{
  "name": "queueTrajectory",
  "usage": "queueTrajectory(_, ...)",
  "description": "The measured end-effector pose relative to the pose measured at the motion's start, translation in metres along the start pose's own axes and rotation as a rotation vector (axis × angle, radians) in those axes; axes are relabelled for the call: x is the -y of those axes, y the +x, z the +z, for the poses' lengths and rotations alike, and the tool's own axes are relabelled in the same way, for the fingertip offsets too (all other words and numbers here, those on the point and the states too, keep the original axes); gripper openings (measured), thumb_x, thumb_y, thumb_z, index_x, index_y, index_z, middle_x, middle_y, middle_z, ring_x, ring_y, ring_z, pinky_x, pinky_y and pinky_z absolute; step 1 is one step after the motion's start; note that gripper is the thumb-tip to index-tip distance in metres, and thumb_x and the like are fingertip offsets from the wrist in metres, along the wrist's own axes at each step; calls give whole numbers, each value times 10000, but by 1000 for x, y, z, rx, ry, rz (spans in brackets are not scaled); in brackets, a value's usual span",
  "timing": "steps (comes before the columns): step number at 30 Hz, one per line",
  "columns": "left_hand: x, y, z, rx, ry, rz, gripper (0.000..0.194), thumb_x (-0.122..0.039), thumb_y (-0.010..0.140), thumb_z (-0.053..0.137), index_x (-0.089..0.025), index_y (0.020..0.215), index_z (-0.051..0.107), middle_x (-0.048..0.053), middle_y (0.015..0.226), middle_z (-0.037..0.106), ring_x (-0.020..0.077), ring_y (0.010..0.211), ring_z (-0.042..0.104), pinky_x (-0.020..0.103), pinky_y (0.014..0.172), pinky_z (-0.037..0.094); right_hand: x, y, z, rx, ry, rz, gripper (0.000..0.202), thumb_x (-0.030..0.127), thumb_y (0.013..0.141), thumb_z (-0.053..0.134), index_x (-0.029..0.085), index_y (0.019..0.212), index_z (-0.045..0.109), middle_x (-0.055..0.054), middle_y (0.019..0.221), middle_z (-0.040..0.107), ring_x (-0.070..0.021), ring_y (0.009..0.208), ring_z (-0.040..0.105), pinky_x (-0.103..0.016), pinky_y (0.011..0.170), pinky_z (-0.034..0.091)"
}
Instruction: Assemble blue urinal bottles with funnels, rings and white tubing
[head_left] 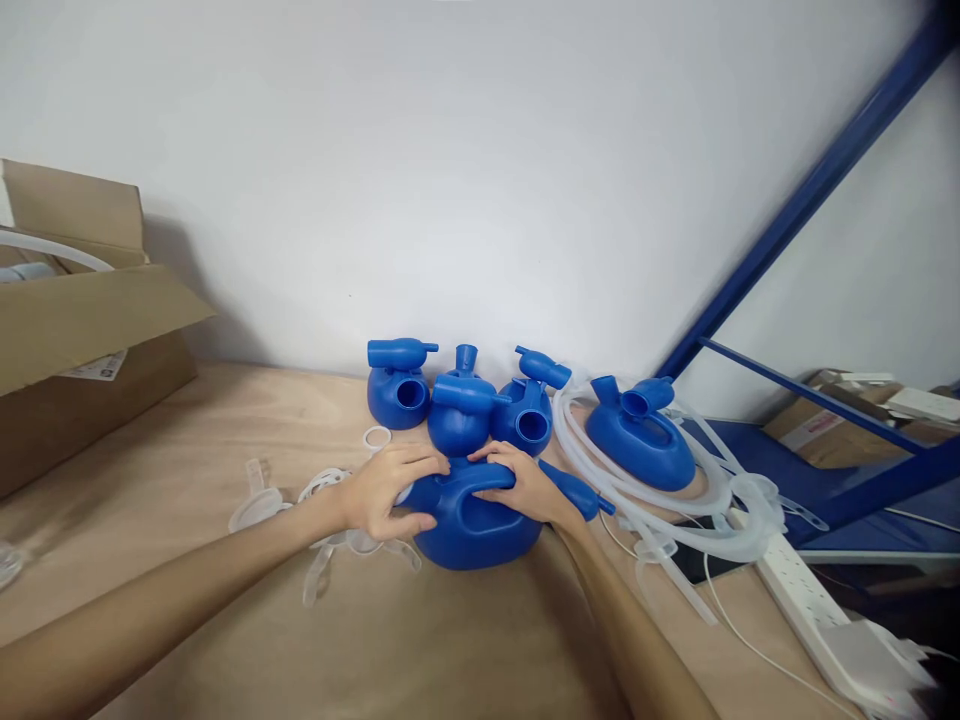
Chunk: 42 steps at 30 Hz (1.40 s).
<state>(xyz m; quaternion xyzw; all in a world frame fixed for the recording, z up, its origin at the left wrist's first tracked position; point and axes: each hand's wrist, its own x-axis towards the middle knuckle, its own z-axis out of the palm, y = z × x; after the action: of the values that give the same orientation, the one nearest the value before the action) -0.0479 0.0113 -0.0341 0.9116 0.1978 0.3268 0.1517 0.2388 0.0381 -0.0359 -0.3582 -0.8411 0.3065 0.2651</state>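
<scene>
the left hand [391, 492], fingers half-spread, clasped the neck end of a blue plastic loop-handled bottle [476, 547] on the light-brown worktop [315, 660]; the right hand [525, 490] curled around its handle. three rounded blue plastic bottles [458, 432] crowded close behind, translucent plastic tubing [750, 512] coiled rightward, clear plastic straps [316, 580] lay left.

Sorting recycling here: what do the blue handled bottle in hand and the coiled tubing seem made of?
Blue handled bottle: probably moulded plastic, satin; even colour, soft sheen. Coiled tubing: perhaps silicone or soft plastic, smooth; translucent, curving in loops.
</scene>
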Motion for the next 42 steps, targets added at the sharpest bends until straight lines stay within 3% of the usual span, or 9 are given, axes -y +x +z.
queueTrajectory(6,-18,17,2,-119,-41,-452,293,-453,983,513,-203,964,664,75,1008,766,240,924,688,365,879,500,6,-7,7,-105,-78,63,174,383,857,808,258,964,752,-44,1240,742,-292,1146,662,-494,1058,475)
queueTrajectory(13,-13,27,5,-154,-44,-590,280,-432,953,499,-210,833,621,28,868,729,209,808,629,333,787,481,11,-25,8,-169,3,103,285,425,852,793,268,1063,685,-54,1254,742,-287,1192,668,-506,1082,485)
queueTrajectory(17,-11,29,2,-117,-60,-590,250,-411,917,517,-213,793,605,23,826,720,204,773,611,325,753,471,-12,-28,-37,-281,272,202,493,542,739,841,248,1098,675,-79,1109,770,-287,1071,732,-451,973,577)
queueTrajectory(19,-11,30,0,-89,-71,-583,213,-384,897,527,-211,807,613,21,821,718,204,771,613,327,755,465,-35,-19,-73,-603,307,401,467,592,706,804,215,955,685,-82,888,757,-274,846,743,-411,810,613)
queueTrajectory(22,-9,30,-3,-56,-94,-569,166,-341,872,534,-210,825,625,17,848,731,205,806,632,320,773,469,-74,7,-122,-894,254,520,520,583,848,621,215,1215,611,-110,1064,724,-235,893,716,-348,752,599)
queueTrajectory(25,-4,29,-4,-49,-112,-557,146,-325,864,544,-215,829,632,9,867,743,200,822,640,304,773,475,-104,36,-146,-937,268,653,722,520,828,674,229,1456,469,-144,1175,696,-221,818,710,-335,656,592)
queueTrajectory(28,-1,27,-3,-59,-114,-538,127,-312,862,554,-219,815,627,3,872,740,194,828,638,298,790,476,-121,57,-146,-875,332,720,742,501,827,707,258,1480,452,-133,1111,708,-199,693,693,-334,585,584)
queueTrajectory(34,-4,29,-1,-59,-88,-517,99,-282,867,566,-213,809,607,7,877,706,193,839,638,301,808,474,-127,86,-153,-1031,393,570,481,377,788,739,291,1185,481,15,935,643,-121,693,632,-235,622,546)
queueTrajectory(42,-3,28,0,-63,-55,-525,92,-268,876,580,-215,806,607,12,881,705,198,857,636,306,807,469,-49,87,-248,-1390,297,92,439,138,785,667,319,969,312,35,966,584,-104,812,633,-212,655,494)
